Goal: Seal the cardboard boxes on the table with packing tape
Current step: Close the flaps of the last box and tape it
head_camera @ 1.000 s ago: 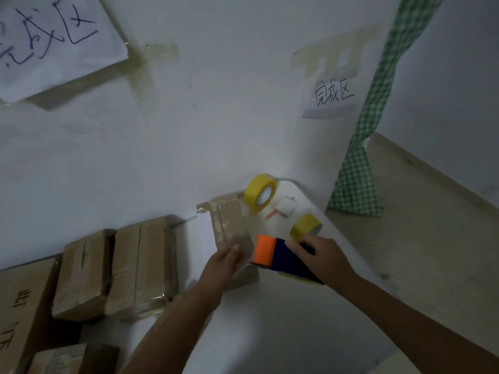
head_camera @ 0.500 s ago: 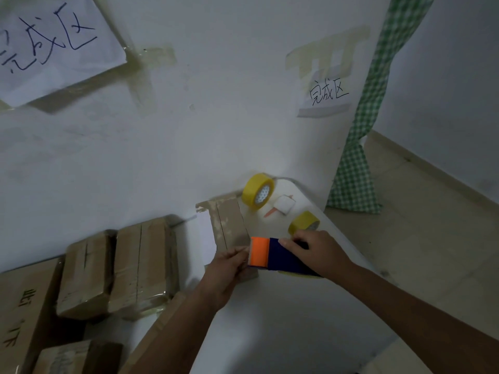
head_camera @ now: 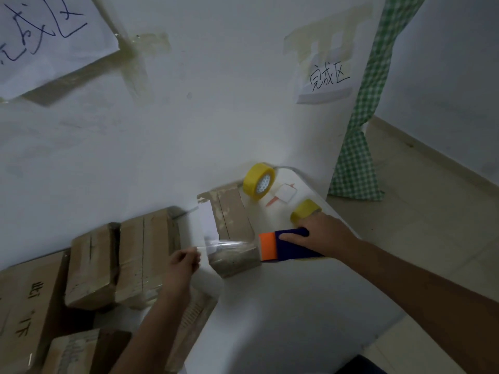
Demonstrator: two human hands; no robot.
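The cardboard box [head_camera: 234,233] being sealed lies on the white bench [head_camera: 283,306], its long axis running from the near edge toward the far wall. The right hand [head_camera: 321,233] wraps its grip around the blue-and-orange tape dispenser [head_camera: 286,245], which sits just right of the box's near end. The left hand [head_camera: 183,261], to the left of that end, pinches the free end of a clear strip of tape [head_camera: 226,245] that spans across the near end between the two hands. So the strip lies crosswise to the box's long axis; the coming move likely turns on lowering it onto the box. Both hands are about equally near. Other boxes [head_camera: 118,260] sit to the left; two yellow tape rolls [head_camera: 258,180] rest farther right.
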